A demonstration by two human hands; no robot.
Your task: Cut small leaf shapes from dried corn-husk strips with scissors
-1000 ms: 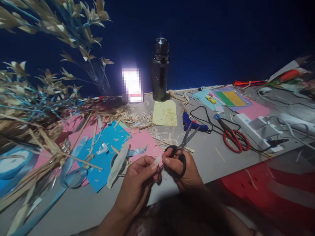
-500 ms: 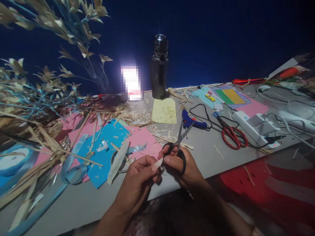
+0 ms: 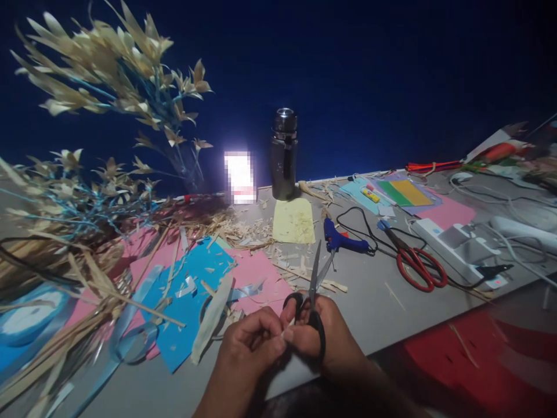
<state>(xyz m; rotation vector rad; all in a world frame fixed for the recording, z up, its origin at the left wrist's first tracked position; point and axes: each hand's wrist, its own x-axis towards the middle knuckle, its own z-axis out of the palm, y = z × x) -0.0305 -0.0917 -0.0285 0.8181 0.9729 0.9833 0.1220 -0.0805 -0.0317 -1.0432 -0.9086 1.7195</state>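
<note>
My left hand [image 3: 255,345] is closed in a pinch at the front of the table. It holds a small pale piece, probably the dried husk strip seen earlier, now almost wholly hidden by fingertips. Touching it from the right, my right hand [image 3: 328,334] has its thumb and finger at the same piece. Black-handled scissors [image 3: 313,290] are held in my right hand, their blades pointing up and away, slightly parted. A larger pale husk strip [image 3: 213,319] lies left of my left hand, over blue paper [image 3: 183,302] and pink paper [image 3: 259,270].
Beyond my hands are a blue glue gun [image 3: 342,238], yellow paper [image 3: 293,220] with scraps and a dark flask [image 3: 284,157]. Red-handled scissors [image 3: 420,267] and a white power strip [image 3: 461,249] lie right. Dried-husk flowers [image 3: 161,75] and blue ribbon [image 3: 134,337] are left.
My hands have come closer together, and the pale piece that showed between them is now mostly covered by fingers. The view has tilted up, so the table sits lower.
</note>
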